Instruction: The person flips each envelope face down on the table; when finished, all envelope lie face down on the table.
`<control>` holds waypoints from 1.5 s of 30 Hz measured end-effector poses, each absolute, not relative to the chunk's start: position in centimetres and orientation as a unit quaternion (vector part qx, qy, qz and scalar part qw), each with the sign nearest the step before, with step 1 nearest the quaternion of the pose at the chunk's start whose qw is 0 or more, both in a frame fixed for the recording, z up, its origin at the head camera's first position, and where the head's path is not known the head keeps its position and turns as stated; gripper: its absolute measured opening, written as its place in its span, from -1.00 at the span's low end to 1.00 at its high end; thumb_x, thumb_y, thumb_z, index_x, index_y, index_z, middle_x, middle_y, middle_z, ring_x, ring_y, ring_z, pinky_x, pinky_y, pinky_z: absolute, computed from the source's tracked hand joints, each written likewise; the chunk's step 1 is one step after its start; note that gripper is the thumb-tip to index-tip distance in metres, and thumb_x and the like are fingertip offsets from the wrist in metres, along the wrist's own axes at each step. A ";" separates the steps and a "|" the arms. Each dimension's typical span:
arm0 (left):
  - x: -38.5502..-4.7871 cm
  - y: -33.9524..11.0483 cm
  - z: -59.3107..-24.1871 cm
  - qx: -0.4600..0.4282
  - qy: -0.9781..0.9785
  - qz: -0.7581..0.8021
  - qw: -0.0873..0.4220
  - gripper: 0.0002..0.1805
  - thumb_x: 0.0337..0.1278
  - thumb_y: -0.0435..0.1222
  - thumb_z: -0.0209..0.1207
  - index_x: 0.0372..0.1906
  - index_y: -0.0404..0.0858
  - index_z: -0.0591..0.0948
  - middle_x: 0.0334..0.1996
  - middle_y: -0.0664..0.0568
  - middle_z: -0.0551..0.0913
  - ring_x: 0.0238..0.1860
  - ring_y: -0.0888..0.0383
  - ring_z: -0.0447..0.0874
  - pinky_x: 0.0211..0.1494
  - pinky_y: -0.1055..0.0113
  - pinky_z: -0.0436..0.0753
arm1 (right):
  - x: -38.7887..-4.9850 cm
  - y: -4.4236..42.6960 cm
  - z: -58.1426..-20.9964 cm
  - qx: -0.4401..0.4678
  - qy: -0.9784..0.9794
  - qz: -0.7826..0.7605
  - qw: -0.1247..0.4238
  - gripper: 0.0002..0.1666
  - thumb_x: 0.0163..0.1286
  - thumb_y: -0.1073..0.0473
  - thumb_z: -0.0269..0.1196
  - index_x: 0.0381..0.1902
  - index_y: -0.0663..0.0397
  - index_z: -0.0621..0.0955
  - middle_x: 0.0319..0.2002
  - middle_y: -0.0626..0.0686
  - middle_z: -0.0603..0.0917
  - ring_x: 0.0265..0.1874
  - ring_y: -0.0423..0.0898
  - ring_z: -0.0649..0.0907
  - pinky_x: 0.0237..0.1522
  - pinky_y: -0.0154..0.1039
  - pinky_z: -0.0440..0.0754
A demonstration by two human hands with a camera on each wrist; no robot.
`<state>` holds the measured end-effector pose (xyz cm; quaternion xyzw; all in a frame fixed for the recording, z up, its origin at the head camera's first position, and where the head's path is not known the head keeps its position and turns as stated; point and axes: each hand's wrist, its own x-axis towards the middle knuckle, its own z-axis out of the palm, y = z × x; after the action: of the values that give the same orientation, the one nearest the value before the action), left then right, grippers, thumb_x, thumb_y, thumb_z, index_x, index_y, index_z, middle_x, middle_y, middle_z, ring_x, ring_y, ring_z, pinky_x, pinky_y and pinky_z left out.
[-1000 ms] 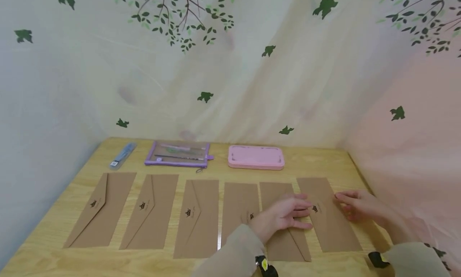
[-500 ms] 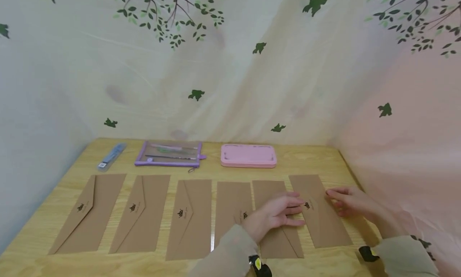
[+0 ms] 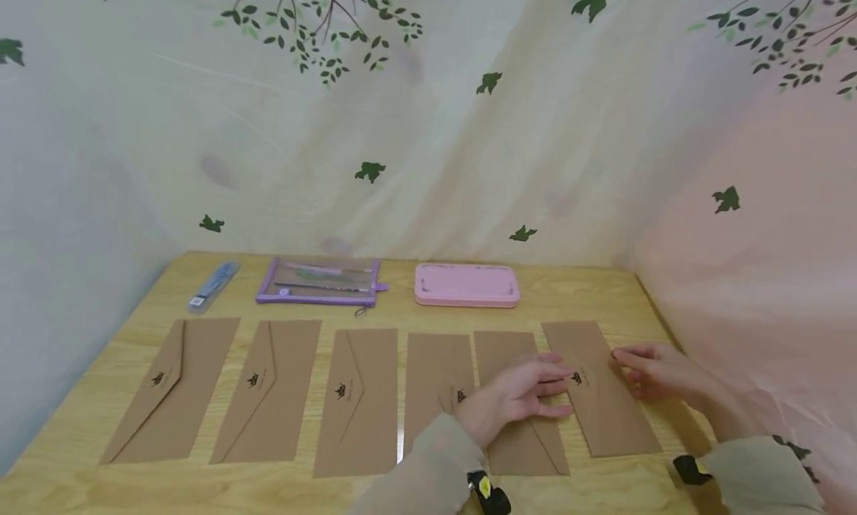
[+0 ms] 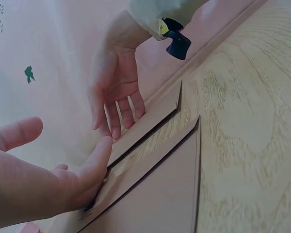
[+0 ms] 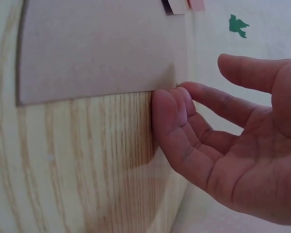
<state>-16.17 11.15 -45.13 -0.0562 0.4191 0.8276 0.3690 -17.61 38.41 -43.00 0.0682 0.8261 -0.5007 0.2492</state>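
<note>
Six-sided by neither hand, the rightmost brown paper envelope (image 3: 623, 418) lies flat on the table between the two hands. My left hand (image 3: 522, 392) reaches across the neighbouring envelope (image 3: 505, 344), covering part of it, with its fingertips at the rightmost envelope's left edge. Its fingers are spread and fairly straight, as the left wrist view also shows. My right hand (image 3: 659, 370) touches that envelope's right edge with gently bent fingertips. In the right wrist view the thumb (image 5: 257, 73) stands away from the fingers, and nothing is pinched between them.
More brown envelopes (image 3: 358, 403) lie in a row to the left, with crown prints. Behind the row are a blue packet (image 3: 214, 284), a purple-edged clear pencil pouch (image 3: 318, 301) and a pink case (image 3: 466, 284). Printed fabric (image 3: 428, 143) hangs behind and beside the table (image 3: 576, 284).
The head view has shifted slightly, moving the whole scene in the picture. Both hands keep their places by the rightmost envelope, and the envelopes stay in their row.
</note>
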 end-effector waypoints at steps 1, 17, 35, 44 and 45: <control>-16.2 11.2 -45.1 -0.056 0.418 0.828 0.369 -0.42 0.27 -0.46 0.23 0.38 -0.35 0.41 0.08 -0.18 0.51 0.28 -0.15 0.40 0.25 -0.28 0.50 | -17.6 38.5 -43.0 0.067 0.827 -0.499 0.248 -0.16 0.62 -0.03 0.08 0.42 0.63 0.15 -0.32 -0.01 0.56 -0.40 -0.15 0.61 -0.31 -0.18 0.73; -16.1 11.7 -45.3 -0.063 0.419 0.831 0.360 -0.27 0.21 -0.54 0.26 0.47 -0.40 0.26 -0.05 -0.20 0.61 0.02 -0.05 0.57 0.19 -0.18 0.59 | -17.6 38.7 -43.0 0.037 0.820 -0.510 0.257 -0.18 0.64 -0.01 0.04 0.41 0.68 0.13 -0.31 -0.01 0.61 -0.36 -0.20 0.62 -0.25 -0.25 0.72; -16.0 11.4 -45.0 -0.058 0.394 0.842 0.363 -0.24 0.18 -0.70 0.12 0.48 -0.29 0.28 0.16 -0.18 0.43 0.08 -0.11 0.58 0.23 -0.21 0.54 | -17.4 38.0 -42.9 0.001 0.796 -0.537 0.278 -0.17 0.65 -0.01 0.04 0.46 0.62 0.10 0.23 0.20 0.55 -0.16 -0.14 0.65 -0.08 -0.13 0.73; -16.1 11.4 -45.1 -0.058 0.382 0.848 0.363 -0.26 0.18 -0.72 0.10 0.46 -0.29 0.31 0.13 -0.18 0.45 0.06 -0.10 0.59 0.24 -0.20 0.54 | -17.5 38.5 -43.0 -0.018 0.788 -0.543 0.289 -0.20 0.67 0.00 -0.01 0.47 0.61 0.07 0.33 0.37 0.44 -0.05 -0.10 0.66 0.00 -0.08 0.72; -16.1 11.5 -45.1 -0.058 0.382 0.848 0.362 -0.26 0.18 -0.72 0.10 0.46 -0.29 0.30 0.14 -0.18 0.45 0.06 -0.10 0.59 0.25 -0.21 0.53 | -17.6 38.6 -43.0 -0.026 0.787 -0.543 0.293 -0.20 0.68 0.01 -0.02 0.47 0.61 0.06 0.34 0.41 0.41 -0.03 -0.09 0.66 0.01 -0.08 0.71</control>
<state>-16.09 11.47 -45.14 -0.0582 0.3816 0.8484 0.3622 -17.63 38.57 -42.95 -0.0257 0.7868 -0.5429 0.2925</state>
